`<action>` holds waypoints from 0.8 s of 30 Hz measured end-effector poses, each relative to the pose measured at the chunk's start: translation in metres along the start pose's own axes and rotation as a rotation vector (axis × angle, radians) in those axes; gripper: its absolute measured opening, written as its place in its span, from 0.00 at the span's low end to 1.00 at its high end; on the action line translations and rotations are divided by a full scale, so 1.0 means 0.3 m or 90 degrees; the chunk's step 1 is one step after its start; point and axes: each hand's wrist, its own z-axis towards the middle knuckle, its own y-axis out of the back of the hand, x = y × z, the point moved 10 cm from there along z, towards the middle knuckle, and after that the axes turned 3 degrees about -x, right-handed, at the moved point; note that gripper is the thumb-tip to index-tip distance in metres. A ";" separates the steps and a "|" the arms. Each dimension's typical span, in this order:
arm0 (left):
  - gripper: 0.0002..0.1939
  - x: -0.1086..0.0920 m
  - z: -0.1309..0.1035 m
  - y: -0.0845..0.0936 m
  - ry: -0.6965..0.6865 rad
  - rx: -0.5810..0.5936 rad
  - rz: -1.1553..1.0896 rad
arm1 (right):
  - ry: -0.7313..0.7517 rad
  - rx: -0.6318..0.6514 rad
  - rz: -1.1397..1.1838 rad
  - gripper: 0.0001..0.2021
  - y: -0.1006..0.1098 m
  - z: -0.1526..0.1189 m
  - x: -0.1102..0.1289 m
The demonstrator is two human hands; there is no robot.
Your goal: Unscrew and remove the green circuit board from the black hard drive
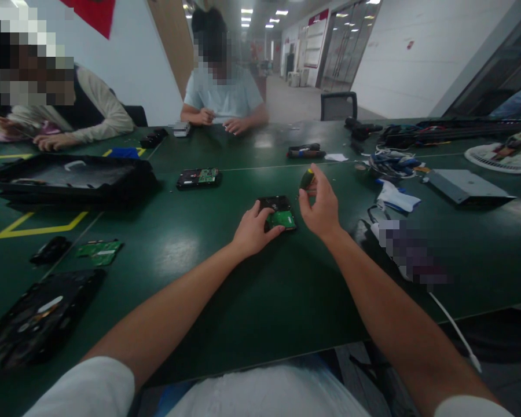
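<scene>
A hard drive (282,219) with a green circuit board facing up lies on the dark green table, in front of me. My left hand (254,229) grips its near left side, thumb along the front edge and fingers over the top. Just right of the drive, my right hand (320,205) is raised and closed round a screwdriver (306,178) with a green and yellow handle. The screwdriver's shaft cannot be made out. Another hard drive (198,178) with its board up lies farther off to the left.
At left are a black plastic tray (134,176), a loose circuit board (99,251) and a black casing (43,313). At right lie bundled cables (393,164), a metal box drive (471,185) and a glove (397,197). Two people sit across the table (191,301).
</scene>
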 end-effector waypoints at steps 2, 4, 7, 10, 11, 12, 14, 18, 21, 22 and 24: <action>0.32 -0.003 0.000 0.002 -0.001 -0.001 0.000 | -0.005 0.001 0.002 0.32 -0.001 -0.002 -0.006; 0.31 -0.009 0.000 0.004 -0.007 -0.004 -0.001 | -0.007 -0.003 0.009 0.33 0.000 -0.004 -0.010; 0.31 -0.014 0.002 0.004 -0.012 -0.006 0.003 | 0.000 -0.008 0.018 0.33 0.003 -0.004 -0.007; 0.31 -0.010 0.004 -0.002 -0.006 -0.002 0.008 | 0.000 -0.002 0.017 0.32 0.000 -0.004 -0.008; 0.32 -0.007 0.004 -0.003 -0.004 -0.001 0.007 | -0.003 0.000 0.017 0.32 -0.001 -0.003 -0.010; 0.32 -0.005 0.004 -0.006 -0.003 0.001 0.005 | -0.006 0.003 0.017 0.32 -0.003 -0.003 -0.011; 0.32 -0.002 0.003 -0.008 -0.002 0.001 -0.001 | -0.010 0.006 0.021 0.32 -0.004 -0.003 -0.012; 0.32 -0.001 0.002 -0.009 -0.003 -0.001 -0.001 | -0.008 0.006 0.026 0.32 -0.001 -0.003 -0.005; 0.32 -0.007 0.001 -0.004 -0.009 -0.008 0.004 | -0.016 0.004 0.019 0.32 0.004 -0.002 -0.002; 0.32 -0.009 0.000 -0.002 -0.010 -0.009 0.006 | -0.019 0.003 0.016 0.32 0.006 -0.001 -0.002; 0.31 -0.012 0.000 0.001 -0.011 -0.010 0.009 | -0.019 0.004 0.011 0.31 0.009 0.000 0.001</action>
